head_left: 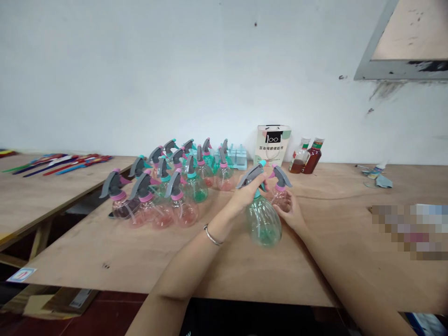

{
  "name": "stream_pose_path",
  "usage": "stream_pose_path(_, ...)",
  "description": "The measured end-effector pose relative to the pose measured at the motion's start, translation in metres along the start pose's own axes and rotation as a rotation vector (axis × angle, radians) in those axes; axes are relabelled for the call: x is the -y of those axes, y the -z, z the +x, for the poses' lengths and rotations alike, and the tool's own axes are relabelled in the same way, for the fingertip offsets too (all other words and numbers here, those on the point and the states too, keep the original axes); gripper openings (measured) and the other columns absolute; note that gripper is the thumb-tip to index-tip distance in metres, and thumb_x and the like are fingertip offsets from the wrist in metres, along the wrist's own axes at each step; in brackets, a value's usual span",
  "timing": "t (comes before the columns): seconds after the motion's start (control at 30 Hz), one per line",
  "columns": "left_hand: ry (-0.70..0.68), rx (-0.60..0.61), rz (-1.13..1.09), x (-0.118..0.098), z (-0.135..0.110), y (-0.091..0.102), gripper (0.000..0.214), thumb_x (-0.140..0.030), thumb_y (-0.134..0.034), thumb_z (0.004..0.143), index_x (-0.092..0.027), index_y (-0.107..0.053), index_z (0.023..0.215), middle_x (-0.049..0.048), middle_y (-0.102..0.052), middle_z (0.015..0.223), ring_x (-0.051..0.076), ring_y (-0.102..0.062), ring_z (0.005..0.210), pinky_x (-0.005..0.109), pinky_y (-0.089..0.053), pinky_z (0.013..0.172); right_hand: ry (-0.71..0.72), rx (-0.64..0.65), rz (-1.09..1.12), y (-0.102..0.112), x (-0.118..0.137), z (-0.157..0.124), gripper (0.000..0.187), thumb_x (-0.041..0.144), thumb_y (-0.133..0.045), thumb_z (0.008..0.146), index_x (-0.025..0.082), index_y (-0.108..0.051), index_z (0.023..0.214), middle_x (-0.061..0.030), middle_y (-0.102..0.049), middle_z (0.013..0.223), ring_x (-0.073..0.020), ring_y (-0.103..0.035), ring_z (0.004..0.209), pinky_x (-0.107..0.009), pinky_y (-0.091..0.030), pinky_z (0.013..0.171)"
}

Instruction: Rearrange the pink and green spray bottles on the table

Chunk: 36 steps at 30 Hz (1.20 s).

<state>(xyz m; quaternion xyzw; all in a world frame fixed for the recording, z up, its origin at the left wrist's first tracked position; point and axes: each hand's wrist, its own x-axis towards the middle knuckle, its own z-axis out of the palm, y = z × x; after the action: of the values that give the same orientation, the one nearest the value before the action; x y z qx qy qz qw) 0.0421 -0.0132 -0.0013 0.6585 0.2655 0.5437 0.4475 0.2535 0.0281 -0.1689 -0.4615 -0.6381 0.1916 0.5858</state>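
My left hand (249, 190) is closed around the grey trigger head of a green spray bottle (264, 221), a clear round bottle with a teal collar. Behind and to the right of it is a pink spray bottle (279, 198) with a grey trigger head. My right hand (292, 215) curls its fingers against that pink bottle's right side. The green bottle partly hides the pink one. To the left stands a group of several more pink and green spray bottles (184, 210), upright and close together on the wooden table (217, 266).
A paper bag (273, 147) stands against the wall, beside two sauce bottles (306, 158). Behind the spray bottles is a light-blue rack (240, 157). Small items with a blue cloth (384, 181) lie at right. Colourful strips (70, 163) cover part of the left table.
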Motion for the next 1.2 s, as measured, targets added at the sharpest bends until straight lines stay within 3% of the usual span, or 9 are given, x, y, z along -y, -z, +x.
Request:
stream_pose_path(0.17, -0.057, -0.043, 0.257, 0.01, 0.004, 0.011, 0.027, -0.041, -0.062, 0.083, -0.018, -0.065, 0.068, -0.0004, -0.063, 0.065, 0.013, -0.055, 0.063, 0.026, -0.044, 0.065, -0.012, 0.018, -0.011, 0.0, 0.002, 0.0, 0.078, 0.057, -0.078, 0.072, 0.024, -0.045, 0.135, -0.0156, -0.059, 0.133, -0.0318, -0.063, 0.116, -0.053, -0.053, 0.1)
stream_pose_path(0.4, -0.092, -0.414, 0.541, 0.048, 0.003, 0.073, 0.022, -0.035, -0.063, 0.082, -0.017, -0.069, 0.092, -0.0041, -0.057, 0.065, 0.011, -0.05, 0.059, 0.023, -0.039, 0.062, -0.019, -0.007, -0.064, -0.003, 0.002, -0.001, 0.076, 0.059, -0.075, 0.073, 0.023, -0.047, 0.134, -0.0154, -0.058, 0.13, -0.0316, -0.062, 0.113, -0.052, -0.054, 0.098)
stream_pose_path(0.57, -0.132, -0.57, 0.612, 0.075, 0.003, 0.094, 0.025, -0.038, -0.065, 0.083, -0.018, -0.068, 0.098, -0.0038, -0.057, 0.065, 0.012, -0.051, 0.059, 0.025, -0.041, 0.063, -0.03, 0.023, -0.078, -0.004, 0.001, -0.001, 0.078, 0.058, -0.074, 0.073, 0.024, -0.045, 0.137, -0.0156, -0.055, 0.133, -0.0314, -0.062, 0.114, -0.052, -0.055, 0.097)
stream_pose_path(0.73, -0.19, -0.727, 0.615, 0.103, 0.008, 0.105, 0.046, -0.033, -0.07, 0.078, -0.02, -0.06, 0.122, 0.0072, -0.071, 0.107, 0.022, -0.067, 0.096, 0.034, -0.05, 0.086, -0.052, 0.027, -0.067, -0.003, 0.004, -0.001, 0.08, 0.057, -0.076, 0.072, 0.025, -0.045, 0.138, -0.0153, -0.055, 0.134, -0.0332, -0.061, 0.118, -0.055, -0.053, 0.1)
stream_pose_path(0.83, -0.243, -0.755, 0.591, 0.121, 0.007, 0.108, 0.06, -0.032, -0.071, 0.079, -0.02, -0.049, 0.133, 0.0143, -0.063, 0.131, 0.026, -0.061, 0.123, 0.039, -0.048, 0.101, -0.085, 0.031, -0.049, -0.003, 0.008, -0.002, 0.081, 0.056, -0.078, 0.07, 0.025, -0.046, 0.137, -0.0157, -0.054, 0.137, -0.0341, -0.061, 0.12, -0.056, -0.052, 0.102)
stream_pose_path(0.97, -0.277, -0.73, 0.616, 0.137, 0.006, 0.104, 0.074, -0.031, -0.074, 0.078, -0.019, -0.036, 0.14, 0.0197, -0.051, 0.145, 0.028, -0.05, 0.137, 0.044, -0.042, 0.112, -0.115, 0.091, 0.047, -0.005, 0.013, -0.004, 0.084, 0.057, -0.078, 0.072, 0.027, -0.042, 0.141, -0.0143, -0.052, 0.145, -0.0333, -0.056, 0.131, -0.054, -0.047, 0.11)
stream_pose_path(1.07, -0.312, -0.828, 0.731, 0.136, 0.002, 0.097, 0.083, -0.035, -0.08, 0.073, -0.018, -0.034, 0.14, 0.0228, -0.04, 0.151, 0.033, -0.04, 0.144, 0.051, -0.036, 0.116, -0.109, 0.132, 0.114, -0.005, 0.013, -0.004, 0.086, 0.057, -0.077, 0.074, 0.029, -0.037, 0.144, -0.0128, -0.049, 0.149, -0.0311, -0.051, 0.139, -0.052, -0.042, 0.117)
stream_pose_path(1.13, -0.417, -0.932, 0.78, 0.127, -0.004, 0.09, 0.081, -0.037, -0.081, 0.073, -0.018, -0.035, 0.137, 0.023, -0.035, 0.151, 0.034, -0.035, 0.146, 0.054, -0.032, 0.118, -0.105, 0.136, 0.118, -0.005, 0.011, -0.004, 0.087, 0.057, -0.078, 0.074, 0.029, -0.035, 0.145, -0.0126, -0.048, 0.151, -0.0306, -0.049, 0.14, -0.052, -0.04, 0.118)
stream_pose_path(1.2, -0.558, -0.959, 0.773, 0.113, -0.011, 0.077, 0.071, -0.036, -0.077, 0.076, -0.02, -0.037, 0.133, 0.0204, -0.036, 0.148, 0.032, -0.035, 0.145, 0.054, -0.031, 0.118, -0.106, 0.135, 0.112, -0.006, 0.008, -0.004, 0.087, 0.057, -0.078, 0.074, 0.029, -0.035, 0.144, -0.0133, -0.048, 0.15, -0.0306, -0.051, 0.139, -0.052, -0.041, 0.117)
